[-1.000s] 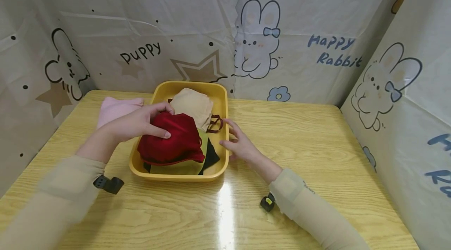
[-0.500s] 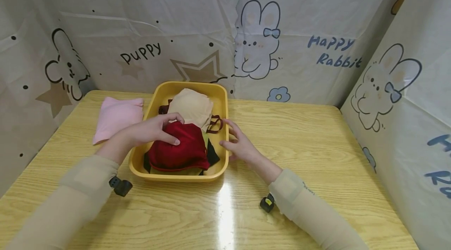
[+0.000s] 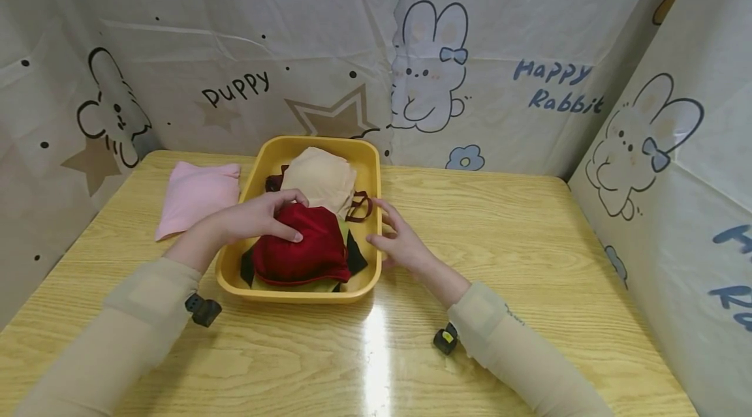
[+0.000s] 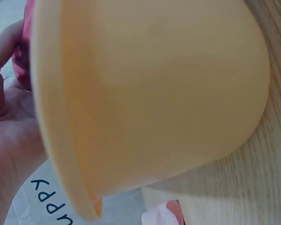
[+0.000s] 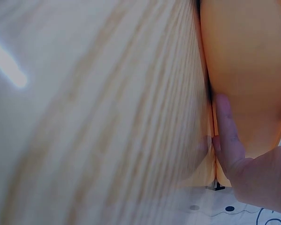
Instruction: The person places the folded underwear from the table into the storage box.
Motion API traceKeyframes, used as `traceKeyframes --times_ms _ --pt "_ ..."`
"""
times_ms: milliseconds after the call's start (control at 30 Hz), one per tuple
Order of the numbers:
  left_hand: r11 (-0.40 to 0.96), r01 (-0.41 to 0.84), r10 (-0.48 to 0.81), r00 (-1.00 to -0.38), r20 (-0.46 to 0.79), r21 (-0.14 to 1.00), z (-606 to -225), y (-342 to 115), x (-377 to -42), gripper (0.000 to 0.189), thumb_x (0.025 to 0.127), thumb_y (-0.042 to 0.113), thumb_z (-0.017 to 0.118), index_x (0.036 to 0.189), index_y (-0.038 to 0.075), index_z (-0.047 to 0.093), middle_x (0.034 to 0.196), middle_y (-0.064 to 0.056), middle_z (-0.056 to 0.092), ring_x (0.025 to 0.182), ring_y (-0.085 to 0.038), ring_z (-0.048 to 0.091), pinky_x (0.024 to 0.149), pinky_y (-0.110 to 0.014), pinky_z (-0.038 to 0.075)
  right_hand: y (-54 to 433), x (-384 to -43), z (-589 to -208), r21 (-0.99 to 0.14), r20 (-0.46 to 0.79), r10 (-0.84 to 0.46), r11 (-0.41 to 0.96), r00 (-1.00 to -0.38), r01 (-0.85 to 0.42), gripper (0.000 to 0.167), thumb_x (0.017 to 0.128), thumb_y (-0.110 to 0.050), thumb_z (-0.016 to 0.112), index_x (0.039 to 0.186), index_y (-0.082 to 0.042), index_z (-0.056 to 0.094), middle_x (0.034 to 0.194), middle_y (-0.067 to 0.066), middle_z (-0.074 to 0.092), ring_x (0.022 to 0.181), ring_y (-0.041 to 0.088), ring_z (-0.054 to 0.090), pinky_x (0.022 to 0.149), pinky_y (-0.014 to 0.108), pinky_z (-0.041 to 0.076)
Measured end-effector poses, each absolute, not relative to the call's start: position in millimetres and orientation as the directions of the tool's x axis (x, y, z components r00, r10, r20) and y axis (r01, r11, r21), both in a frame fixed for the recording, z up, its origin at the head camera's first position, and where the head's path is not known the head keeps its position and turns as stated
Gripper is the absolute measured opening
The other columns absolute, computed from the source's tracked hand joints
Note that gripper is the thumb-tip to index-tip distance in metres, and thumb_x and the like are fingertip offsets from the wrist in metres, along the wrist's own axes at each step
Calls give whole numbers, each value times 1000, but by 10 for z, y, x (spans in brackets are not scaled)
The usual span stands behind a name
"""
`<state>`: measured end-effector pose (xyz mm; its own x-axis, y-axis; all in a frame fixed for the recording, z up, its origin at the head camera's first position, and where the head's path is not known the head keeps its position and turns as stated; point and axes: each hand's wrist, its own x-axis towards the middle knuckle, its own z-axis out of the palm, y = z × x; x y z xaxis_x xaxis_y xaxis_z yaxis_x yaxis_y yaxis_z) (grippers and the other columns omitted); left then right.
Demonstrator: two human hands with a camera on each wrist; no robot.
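Observation:
My left hand pinches a folded red bra, thumb on top. The bra is satiny and rounded, and sits inside a yellow plastic bin on olive-green and black cloth. Behind it lies a beige folded garment; dark red straps show at its side. At the bin's right wall is my right hand, with thumb and index fingertips on the rim. In the right wrist view, straight fingers rest along the bin's outer wall. The left fingertips are partly hidden behind the bra.
A pink folded cloth lies left of the bin on the wooden table. The bin's back edge stands near a white printed sheet hung as a wall. A similar sheet borders the right side.
My left hand has carried the red bra right and slightly toward me, lowering it onto the olive cloth in the bin. More of the pink cloth shows. The right hand has barely moved.

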<state>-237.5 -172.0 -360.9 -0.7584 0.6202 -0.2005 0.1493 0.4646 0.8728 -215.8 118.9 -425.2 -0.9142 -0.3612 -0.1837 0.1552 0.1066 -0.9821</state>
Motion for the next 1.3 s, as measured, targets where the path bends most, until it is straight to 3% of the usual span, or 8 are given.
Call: traceKeyframes --times_ms 567,933,1300 --pt "545 218 553 -820 -151 809 -3594 -1733 -2409 52 77 21 77 120 9 49 110 -12 59 103 -25 53 88 -35 45 1207 -2182 -4277 -982 -184 -371 100 -910 158 76 88 -5 57 148 -36 23 154 10 22 123 40 45 63 50 55" --pt "579 280 557 -822 -120 766 -3642 -1730 -2445 50 79 21 75 120 4 52 116 -13 57 112 -28 49 99 -48 37 1197 -2181 -4262 -979 -198 -364 120 -910 165 76 87 -6 59 148 -37 24 154 8 23 124 41 45 63 50 56" --pt "629 250 577 -785 -227 737 -3692 -1772 -2475 48 82 28 72 122 5 58 124 -13 57 121 -31 47 105 -50 34 1201 -2183 -4280 -978 -202 -352 129 -914 166 75 87 -7 59 147 -38 25 152 6 24 124 40 45 63 49 56"
